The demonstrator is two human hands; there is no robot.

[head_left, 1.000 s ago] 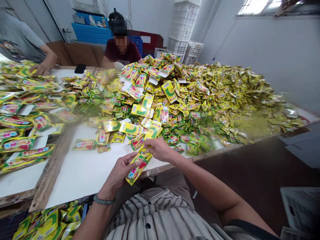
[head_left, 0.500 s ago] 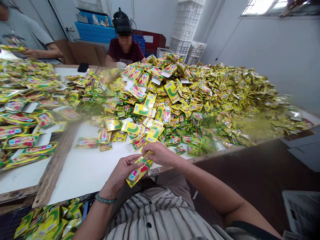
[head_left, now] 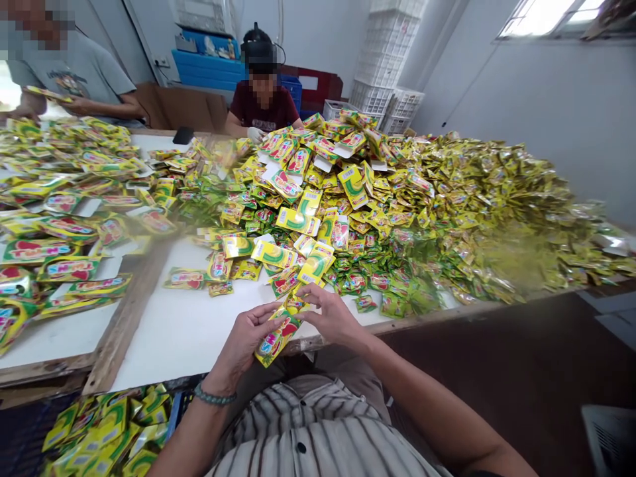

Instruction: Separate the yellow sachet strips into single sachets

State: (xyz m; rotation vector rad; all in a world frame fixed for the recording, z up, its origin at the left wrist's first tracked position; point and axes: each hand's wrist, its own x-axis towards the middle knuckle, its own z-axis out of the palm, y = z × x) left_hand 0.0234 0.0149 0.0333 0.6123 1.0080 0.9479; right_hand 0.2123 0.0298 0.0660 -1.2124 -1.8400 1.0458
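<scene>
My left hand (head_left: 248,338) grips a small yellow-green printed carton (head_left: 278,339) over my lap, thumb across its front face. At the carton's upper end, a small yellow sachet (head_left: 295,303) shows, partly hidden by fingers. My right hand (head_left: 330,315) has its fingertips and thumb on either side of this sachet, thumb close to the carton's edge. Whether the sachet is partly inside the carton is hard to make out. Just beyond my hands lie more yellow cartons (head_left: 317,262) and green sachets (head_left: 354,281) on the white tabletop (head_left: 189,324).
A large heap of yellow sachets (head_left: 477,192) covers the right side of the table. Cartons (head_left: 54,248) fill the left section past a wooden strip (head_left: 124,318). A crate of cartons (head_left: 109,430) stands below left. Two people sit across, one wearing a headset (head_left: 258,52).
My right hand's fingers have spread from a tight pinch at the carton's upper end. The carton stays in my left hand. The view has shifted slightly left.
</scene>
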